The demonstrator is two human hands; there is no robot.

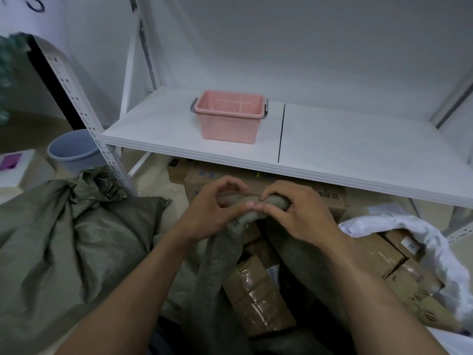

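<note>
At the far left a white box (11, 172) with a purple patch on top sits on the floor. Beside it is one grey-blue bucket (73, 149), and in front of that a green woven sack with its neck tied (64, 239), slumped and untouched.

At centre, the left hand (212, 208) curls round the rolled rim (277, 201) of a second green sack, the open sack (215, 272). Its thumb is underneath and its fingers arch over the top. The right hand (294, 213) grips the same rim just beside it, fingers wrapped over the roll, and the two thumb tips meet in the middle. The rim's long axis runs left to right between the hands, so neither hand is nearer. The sack's cloth hangs from it towards the person. A taped cardboard parcel (256, 295) lies inside the mouth, below the hands and slightly to the right. Any reach for it would probably go downward once the rim is rolled or spread out of the way.

Beyond the hands, one pink basket (230, 116) stands on the white shelf (358, 144), well apart from the work. At the right, one white sack (422, 231) gapes open around more brown cartons (399, 260).

Count: two green sacks, one white sack, one basket, one bucket.
</note>
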